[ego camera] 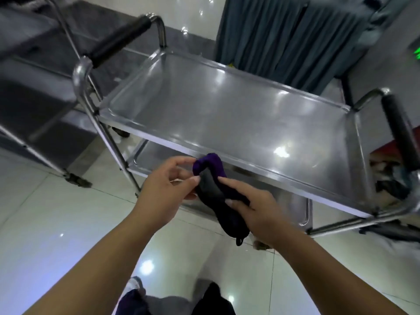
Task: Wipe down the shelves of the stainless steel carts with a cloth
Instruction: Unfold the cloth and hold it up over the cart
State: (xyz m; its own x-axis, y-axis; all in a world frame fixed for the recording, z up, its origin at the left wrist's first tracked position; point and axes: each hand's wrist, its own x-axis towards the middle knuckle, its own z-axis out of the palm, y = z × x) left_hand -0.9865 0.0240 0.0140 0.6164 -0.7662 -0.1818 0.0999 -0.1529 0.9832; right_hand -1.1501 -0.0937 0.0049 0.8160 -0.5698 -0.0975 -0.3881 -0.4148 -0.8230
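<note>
Glossy pale floor tiles (56, 212) carry the reflections of ceiling lights, and a grey curtain (284, 42) hangs at the far side. On the tiles stands a stainless steel cart (109, 142) with a black-sleeved handle at its far left end (120, 38) and another at its right end (400, 133). Its top shelf (227, 110) is a shallow, rimmed tray, and the lower shelf (293, 201) shows beneath it. A second cart (34, 98), blurred, stands to the left. The cloth (211, 178), purple and black and bunched into a roll, is held in the air just near of the top shelf's near edge, above the lower shelf. The left hand (163, 185) pinches its upper end between thumb and fingertips; the right hand (256, 212) grips its lower part, thumb on top, with the tail hanging below.
</note>
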